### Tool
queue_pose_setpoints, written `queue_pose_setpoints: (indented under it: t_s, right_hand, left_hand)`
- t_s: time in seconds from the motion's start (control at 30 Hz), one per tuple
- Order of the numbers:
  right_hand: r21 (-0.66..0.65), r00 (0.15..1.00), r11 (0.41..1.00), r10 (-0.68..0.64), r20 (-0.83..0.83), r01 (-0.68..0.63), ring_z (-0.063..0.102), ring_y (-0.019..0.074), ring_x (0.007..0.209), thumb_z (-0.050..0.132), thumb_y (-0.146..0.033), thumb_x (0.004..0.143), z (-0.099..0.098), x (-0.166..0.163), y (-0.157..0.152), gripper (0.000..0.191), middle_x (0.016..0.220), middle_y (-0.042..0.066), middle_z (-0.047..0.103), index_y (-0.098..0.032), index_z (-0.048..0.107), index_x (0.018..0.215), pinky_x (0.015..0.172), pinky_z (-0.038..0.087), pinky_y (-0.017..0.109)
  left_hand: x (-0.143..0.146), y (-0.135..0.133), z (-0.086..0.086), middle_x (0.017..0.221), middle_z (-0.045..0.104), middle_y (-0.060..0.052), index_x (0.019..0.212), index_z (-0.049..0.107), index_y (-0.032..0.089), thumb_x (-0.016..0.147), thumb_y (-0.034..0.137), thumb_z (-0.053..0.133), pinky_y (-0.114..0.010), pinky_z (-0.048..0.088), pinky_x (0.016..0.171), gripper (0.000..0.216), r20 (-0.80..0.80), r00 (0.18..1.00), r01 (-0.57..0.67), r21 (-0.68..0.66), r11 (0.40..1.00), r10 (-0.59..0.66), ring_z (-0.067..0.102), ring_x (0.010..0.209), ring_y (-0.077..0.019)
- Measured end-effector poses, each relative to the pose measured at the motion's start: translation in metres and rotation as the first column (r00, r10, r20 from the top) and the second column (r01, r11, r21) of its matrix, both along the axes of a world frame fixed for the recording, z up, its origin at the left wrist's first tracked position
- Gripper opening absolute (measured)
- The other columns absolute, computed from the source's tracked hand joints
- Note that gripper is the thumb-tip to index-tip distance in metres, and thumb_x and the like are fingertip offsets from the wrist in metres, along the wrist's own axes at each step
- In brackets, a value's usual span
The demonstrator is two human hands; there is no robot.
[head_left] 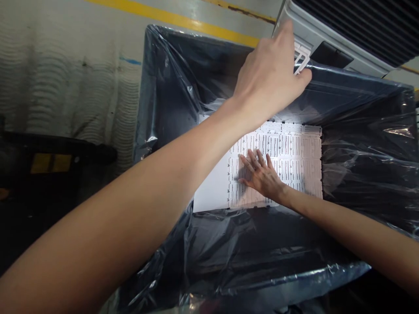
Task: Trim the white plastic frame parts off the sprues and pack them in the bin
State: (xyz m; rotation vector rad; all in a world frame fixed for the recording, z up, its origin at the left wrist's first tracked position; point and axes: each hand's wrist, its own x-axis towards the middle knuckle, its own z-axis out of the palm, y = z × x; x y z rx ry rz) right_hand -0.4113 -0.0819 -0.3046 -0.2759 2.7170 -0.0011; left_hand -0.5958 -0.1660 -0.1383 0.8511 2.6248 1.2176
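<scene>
My left hand (266, 69) is raised over the far rim of a deep bin lined with clear plastic film (219, 244). Between its thumb and fingers are white slotted plastic parts (301, 56), partly hidden by the hand. Down inside the bin, my right hand (264, 178) lies with fingers spread on closely set rows of flat white plastic parts (291, 163). A plain white sheet (209, 187) shows at the left of those rows, and my left forearm covers part of it.
Beyond the bin's far right side stands a grey machine or case with a black ribbed top (366, 26). Yellow lines (183, 19) run across the scuffed floor (75, 65). A dark object with yellow patches (50, 163) sits at the left.
</scene>
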Motion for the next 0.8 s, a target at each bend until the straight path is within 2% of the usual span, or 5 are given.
queue_pose_setpoints:
  t_s: [0.13,0.3,0.5,0.67,0.8]
  right_hand:
    - [0.019,0.999,1.000,-0.016,0.027,0.016,0.010,0.0454,0.163,0.044,-0.066,0.108,0.001,-0.006,-0.004,0.088,0.177,0.020,0.010,-0.015,0.014,0.173,0.129,0.020,0.067]
    - [0.047,0.999,0.999,-0.017,0.043,0.015,0.008,0.0433,0.164,0.038,-0.069,0.108,0.006,-0.007,-0.003,0.089,0.178,0.017,0.005,-0.019,0.004,0.174,0.131,0.020,0.063]
    - [0.088,0.976,0.972,-0.215,-0.040,0.218,0.008,0.0534,0.160,0.036,-0.074,0.105,0.009,0.009,0.051,0.095,0.176,0.024,-0.006,-0.021,-0.004,0.173,0.124,0.028,0.073]
    - [0.100,0.937,0.936,-0.344,0.055,0.338,0.023,0.0616,0.153,0.037,-0.075,0.105,-0.003,0.006,0.090,0.083,0.177,0.023,-0.002,-0.035,0.009,0.173,0.109,0.039,0.082]
    - [0.079,0.925,0.926,-0.375,0.064,0.370,0.025,0.0652,0.151,0.043,-0.072,0.105,-0.009,-0.002,0.094,0.087,0.175,0.028,0.004,-0.031,0.009,0.174,0.106,0.038,0.084]
  left_hand:
    - [-0.001,0.000,-0.001,0.118,0.073,-0.012,0.130,0.059,0.017,0.093,0.025,0.056,-0.035,0.043,0.082,0.038,-0.010,1.000,0.000,0.000,1.000,0.000,0.064,0.103,-0.0275]
    - [-0.003,0.000,-0.004,0.119,0.072,-0.015,0.140,0.058,0.008,0.092,0.025,0.057,-0.038,0.046,0.087,0.050,-0.033,0.999,0.003,-0.008,1.000,-0.003,0.065,0.112,-0.0331]
    - [-0.003,-0.002,-0.004,0.128,0.070,-0.013,0.137,0.060,0.021,0.095,0.031,0.055,-0.040,0.049,0.095,0.044,-0.018,1.000,0.014,0.015,1.000,-0.014,0.063,0.119,-0.0339]
    - [-0.003,0.000,-0.003,0.125,0.070,-0.019,0.145,0.056,0.008,0.093,0.025,0.056,-0.045,0.049,0.095,0.055,-0.023,1.000,-0.006,-0.023,1.000,0.005,0.063,0.119,-0.0386]
    - [-0.004,0.001,-0.002,0.130,0.069,-0.018,0.145,0.055,0.004,0.093,0.022,0.056,-0.043,0.048,0.101,0.056,-0.049,0.999,0.012,-0.012,1.000,-0.013,0.064,0.122,-0.0363]
